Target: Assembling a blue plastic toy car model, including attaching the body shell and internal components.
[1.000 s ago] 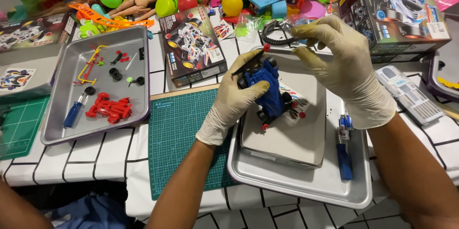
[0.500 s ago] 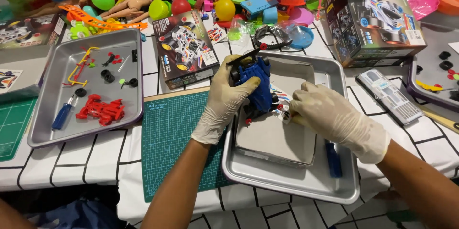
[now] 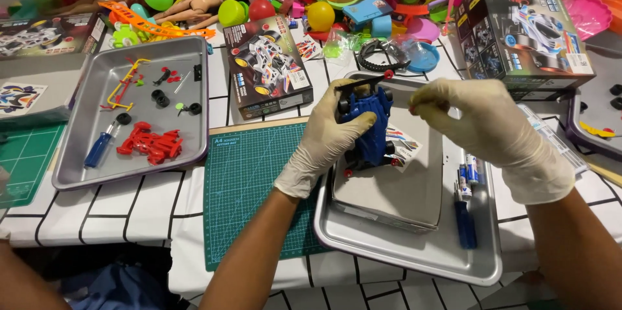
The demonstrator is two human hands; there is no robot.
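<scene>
Gripping a blue plastic toy car chassis (image 3: 367,130) from its left side, the gloved left hand (image 3: 327,145) holds the model tilted above a grey flat box (image 3: 414,190) that lies inside a silver metal tray (image 3: 395,255) near the table's front edge. The fingers of that hand wrap around the car body, closed firmly on it. The gloved right hand (image 3: 483,125) hovers just beside the car's right side, its fingers curled and pinched together at the tips; whether they hold some small part cannot be told. A small sheet of coloured stickers (image 3: 403,145) lies on the grey box under the car. A blue-handled screwdriver (image 3: 464,219) rests in the tray to the right of the box, with two small batteries (image 3: 471,171) just above it. A dark green cutting mat (image 3: 256,187) lies left of the tray, under the left forearm. Farther left, a second silver tray (image 3: 84,177) holds a red plastic car frame (image 3: 152,145), another blue-handled screwdriver (image 3: 98,148), small black wheels (image 3: 159,97) and a yellow and red parts sprue (image 3: 126,86). A printed model-car box (image 3: 269,67) lies between the two trays, and a larger printed box (image 3: 525,31) stands behind the right hand.
</scene>
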